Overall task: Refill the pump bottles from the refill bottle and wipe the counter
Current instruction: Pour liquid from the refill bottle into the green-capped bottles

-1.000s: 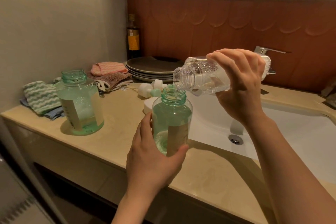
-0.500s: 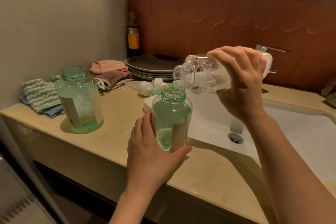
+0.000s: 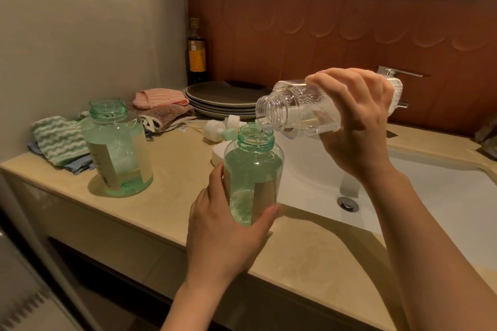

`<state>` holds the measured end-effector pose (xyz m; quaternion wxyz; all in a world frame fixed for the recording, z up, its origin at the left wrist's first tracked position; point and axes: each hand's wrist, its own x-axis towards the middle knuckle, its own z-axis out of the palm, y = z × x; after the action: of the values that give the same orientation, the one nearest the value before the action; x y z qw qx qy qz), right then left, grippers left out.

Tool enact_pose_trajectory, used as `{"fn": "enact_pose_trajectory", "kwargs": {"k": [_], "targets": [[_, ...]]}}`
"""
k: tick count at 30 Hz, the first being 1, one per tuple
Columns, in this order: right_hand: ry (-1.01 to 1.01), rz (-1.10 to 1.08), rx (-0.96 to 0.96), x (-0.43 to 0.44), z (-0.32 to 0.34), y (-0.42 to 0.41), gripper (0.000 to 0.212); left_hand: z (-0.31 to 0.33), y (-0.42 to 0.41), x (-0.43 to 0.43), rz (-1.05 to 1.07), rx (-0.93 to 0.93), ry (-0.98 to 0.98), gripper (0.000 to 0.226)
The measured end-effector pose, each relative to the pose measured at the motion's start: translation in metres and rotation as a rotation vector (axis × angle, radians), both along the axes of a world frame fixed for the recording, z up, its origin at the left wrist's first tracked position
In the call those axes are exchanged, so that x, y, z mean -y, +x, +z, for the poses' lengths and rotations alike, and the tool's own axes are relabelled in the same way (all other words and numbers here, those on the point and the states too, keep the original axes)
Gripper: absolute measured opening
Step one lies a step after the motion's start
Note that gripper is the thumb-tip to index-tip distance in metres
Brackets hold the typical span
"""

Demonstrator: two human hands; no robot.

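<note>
Head view. Centre of the frame: the right hand (image 3: 357, 126) holds the clear refill bottle (image 3: 295, 113) tipped nearly level. Its fingers (image 3: 336, 80) curl over the upper side with the thumb beneath, gripping the rear half of the body. The bottle's open threaded mouth hangs just above the mouth of a green pump bottle (image 3: 252, 166). The left hand (image 3: 226, 234) grips this bottle's lower body, with the thumb on the frame-right side and the other fingers wrapped round the frame-left side. The hand hides the base, so it cannot be told whether it touches the counter (image 3: 166, 196). A little liquid shows at the bottom of the green pump bottle.

Left of the frame: a second green pump bottle (image 3: 118, 148) stands alone on the counter, uncapped and partly filled. The detached pump heads (image 3: 215, 130) lie behind the held bottle.

Handling, as judged: both bottles look like thin, stiff plastic, light when nearly empty and heavier as they fill. Their smooth walls would likely turn slippery if soap ran down them. The paper label (image 3: 265, 193) probably offers the surest hold on the green pump bottle. The wide body, not the neck, suits the refill bottle. Both mouths are narrow, so a small error in tilt could spill onto the counter or into the basin (image 3: 430, 196).
</note>
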<state>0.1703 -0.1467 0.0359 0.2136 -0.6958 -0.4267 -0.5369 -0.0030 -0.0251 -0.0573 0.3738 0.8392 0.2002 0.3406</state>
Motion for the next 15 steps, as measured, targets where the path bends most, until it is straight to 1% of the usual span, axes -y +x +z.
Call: {"fn": "enact_pose_trajectory", "kwargs": {"k": [10, 15], "targets": [[-0.002, 0.007, -0.008, -0.0002, 0.0007, -0.0021, 0.071, 0.0004, -0.0008, -0.0001, 0.009, -0.029, 0.0, 0.101], [-0.005, 0.013, -0.006, 0.0003, 0.0011, -0.0031, 0.066, 0.0016, -0.0012, 0.0005, 0.004, -0.026, -0.001, 0.096]]}}
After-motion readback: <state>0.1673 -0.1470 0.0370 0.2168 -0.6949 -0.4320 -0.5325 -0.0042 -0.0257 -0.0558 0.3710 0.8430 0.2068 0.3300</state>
